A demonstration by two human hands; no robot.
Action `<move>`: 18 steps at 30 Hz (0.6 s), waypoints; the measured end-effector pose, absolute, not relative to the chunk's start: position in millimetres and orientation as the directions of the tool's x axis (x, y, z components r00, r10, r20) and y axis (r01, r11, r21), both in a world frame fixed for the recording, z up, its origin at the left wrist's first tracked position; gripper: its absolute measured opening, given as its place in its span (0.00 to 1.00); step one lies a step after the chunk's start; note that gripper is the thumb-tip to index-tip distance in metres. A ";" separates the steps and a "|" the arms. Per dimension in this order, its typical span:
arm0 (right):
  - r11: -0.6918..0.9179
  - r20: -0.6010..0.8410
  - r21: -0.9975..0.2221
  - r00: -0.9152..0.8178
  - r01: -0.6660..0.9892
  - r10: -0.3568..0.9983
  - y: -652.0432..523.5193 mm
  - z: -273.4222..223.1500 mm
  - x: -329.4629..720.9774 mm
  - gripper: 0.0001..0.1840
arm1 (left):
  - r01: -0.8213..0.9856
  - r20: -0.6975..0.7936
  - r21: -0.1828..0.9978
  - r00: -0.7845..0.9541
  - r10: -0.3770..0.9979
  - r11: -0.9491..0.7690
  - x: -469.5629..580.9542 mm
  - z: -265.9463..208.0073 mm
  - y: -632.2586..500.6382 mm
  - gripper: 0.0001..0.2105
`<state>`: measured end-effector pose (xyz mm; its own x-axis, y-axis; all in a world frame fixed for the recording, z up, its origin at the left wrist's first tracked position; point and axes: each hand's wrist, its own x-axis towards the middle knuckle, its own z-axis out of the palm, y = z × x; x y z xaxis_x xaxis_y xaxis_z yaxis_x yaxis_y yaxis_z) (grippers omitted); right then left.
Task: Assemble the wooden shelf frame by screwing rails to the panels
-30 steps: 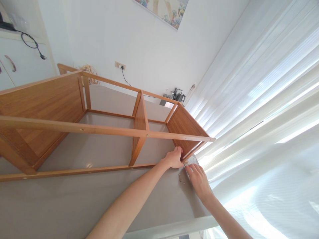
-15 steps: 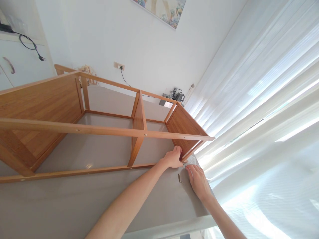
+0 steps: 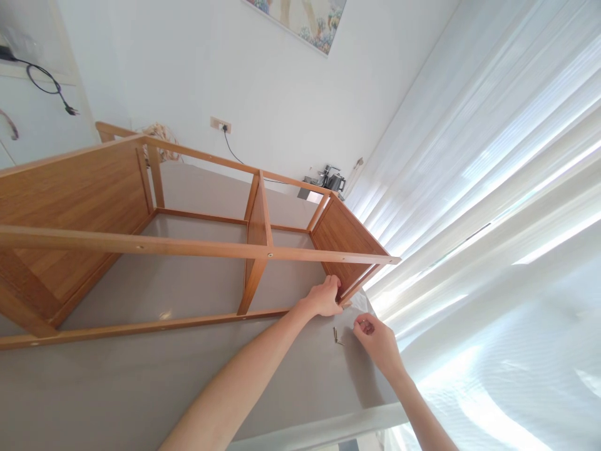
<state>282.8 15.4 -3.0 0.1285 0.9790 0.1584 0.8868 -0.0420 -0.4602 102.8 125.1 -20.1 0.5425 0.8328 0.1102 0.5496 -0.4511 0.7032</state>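
A wooden shelf frame (image 3: 300, 253) lies on its side across the grey tabletop. At its lower right corner my left hand (image 3: 325, 295) is closed around the bottom rail, where it meets the right end panel (image 3: 342, 241); the fingertips are partly hidden. My right hand (image 3: 377, 338) hovers just right of that corner, apart from the wood. Its thumb and fingers are curled into a pinch, and whatever is between them is too small to make out. Several small metal screws (image 3: 336, 336) lie on the table between the two hands.
The grey tabletop (image 3: 141, 388) ends at a pale front edge below my arms. White curtains (image 3: 493, 207) hang close along the right side. A kettle (image 3: 336, 182) stands beyond the frame, and a plugged-in cord (image 3: 230, 145) runs down the wall. A white cabinet is at far left.
My right hand has drawn back from the frame's corner, slightly right and down, its fingers curling more. My left hand keeps its grip on the corner. The view has shifted slightly.
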 end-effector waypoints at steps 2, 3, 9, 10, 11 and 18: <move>-0.030 0.136 -0.469 0.106 0.883 0.985 16.2 -2.5 280.1 0.10 | 0.552 0.103 0.704 0.544 0.833 -0.447 102.5 -19.6 125.1 0.27; -0.026 0.118 -0.485 0.095 0.874 0.989 16.5 -2.3 279.6 0.11 | 0.553 0.100 0.704 0.543 0.834 -0.445 102.3 -19.2 125.1 0.27; 0.001 0.062 -0.670 0.055 0.742 0.997 15.2 0.0 287.6 0.17 | 0.558 0.095 0.703 0.541 0.836 -0.441 101.6 -17.0 124.0 0.27; 0.005 0.066 -0.676 0.053 0.737 0.996 14.5 0.4 289.3 0.17 | 0.560 0.093 0.702 0.540 0.837 -0.440 101.7 -16.9 123.8 0.27; 0.005 0.066 -0.677 0.055 0.736 0.996 13.7 0.6 290.9 0.18 | 0.562 0.091 0.701 0.539 0.837 -0.438 101.8 -16.9 123.8 0.26; 0.093 0.262 -0.516 0.054 0.851 0.963 15.6 -11.2 295.7 0.20 | 0.552 0.099 0.704 0.547 0.831 -0.447 102.6 -17.9 124.5 0.26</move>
<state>295.7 15.6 -11.2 0.0543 0.9635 0.2622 0.8514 0.0925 -0.5162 102.6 124.5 -17.9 0.5473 0.8310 0.0992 0.5516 -0.4473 0.7040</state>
